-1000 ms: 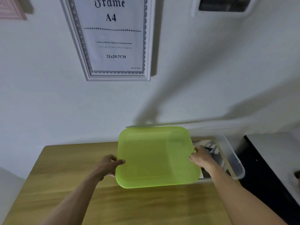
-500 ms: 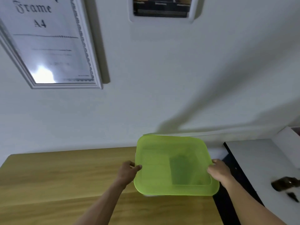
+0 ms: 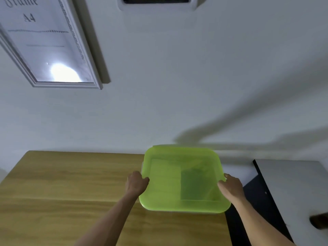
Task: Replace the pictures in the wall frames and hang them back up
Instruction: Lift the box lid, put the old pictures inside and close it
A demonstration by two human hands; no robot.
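Green translucent plastic lid (image 3: pixel 182 178) lies over a box at the wooden table's (image 3: pixel 71 183) right end, left hand (image 3: pixel 135 183) and right hand (image 3: pixel 231 186) gripping its side edges. This looks like closing the picture box; next, press it shut, then attend to the white wall frame (image 3: pixel 53 45).

Home rm; framed pics (image 3: pixel 51 45) on white wall (image 3: pixel 177 77); wood table (image 3: pixel 62 189)

Lid (image 3: pixel 182 178) at table's (image 3: pixel 71 183) right end, apparently atop a box, wall frame (image 3: pixel 51 48) above left
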